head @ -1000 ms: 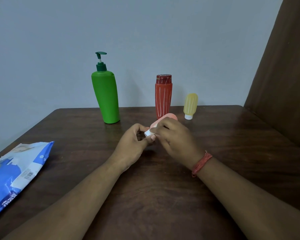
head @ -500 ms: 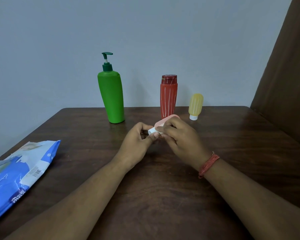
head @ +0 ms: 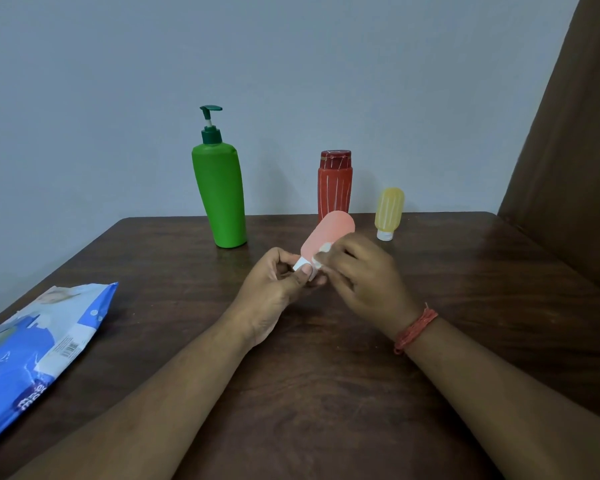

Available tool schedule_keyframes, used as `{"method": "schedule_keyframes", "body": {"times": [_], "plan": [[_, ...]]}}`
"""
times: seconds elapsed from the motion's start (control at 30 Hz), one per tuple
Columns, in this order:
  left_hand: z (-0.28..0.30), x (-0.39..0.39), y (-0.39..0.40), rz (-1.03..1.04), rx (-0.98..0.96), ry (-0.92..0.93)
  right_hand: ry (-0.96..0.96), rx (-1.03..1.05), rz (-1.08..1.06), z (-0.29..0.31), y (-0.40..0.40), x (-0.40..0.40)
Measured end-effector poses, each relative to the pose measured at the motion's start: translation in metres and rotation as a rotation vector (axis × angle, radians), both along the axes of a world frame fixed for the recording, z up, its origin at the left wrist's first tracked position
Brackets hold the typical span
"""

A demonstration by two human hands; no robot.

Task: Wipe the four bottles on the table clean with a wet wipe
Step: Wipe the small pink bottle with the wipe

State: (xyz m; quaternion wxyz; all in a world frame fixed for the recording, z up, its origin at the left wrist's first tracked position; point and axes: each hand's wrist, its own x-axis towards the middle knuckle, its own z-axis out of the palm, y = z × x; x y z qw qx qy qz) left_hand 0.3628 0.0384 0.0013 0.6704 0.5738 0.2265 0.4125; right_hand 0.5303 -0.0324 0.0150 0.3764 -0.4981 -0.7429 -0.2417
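Above the dark wooden table point(head: 326, 393), against a grey wall point(head: 291, 64), both hands clasp a pink bottle point(head: 328, 233).

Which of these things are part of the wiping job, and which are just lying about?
Part of the job:
pink bottle
wipe
green bottle
red bottle
yellow bottle
left hand
right hand

Lying about:
wipes pack, arguably only the supply
table
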Motion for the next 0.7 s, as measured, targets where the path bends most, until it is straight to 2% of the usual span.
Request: {"method": "schedule_keyframes", "body": {"times": [0.17, 0.3, 0.47, 0.7], "plan": [[-0.002, 0.001, 0.001, -0.002, 0.063, 0.139, 0.231, 0.049, -0.155, 0.003, 0.000, 0.017], [-0.003, 0.001, 0.001, 0.037, 0.146, 0.214, 0.114, 0.001, -0.087, 0.001, -0.001, 0.007], [-0.004, 0.002, 0.002, 0.051, 0.314, 0.417, 0.333, 0.070, -0.173, 0.006, 0.001, 0.016], [-0.004, 0.002, 0.000, 0.074, 0.454, 0.569, 0.349, 0.022, -0.204, 0.002, 0.004, 0.006]]}}
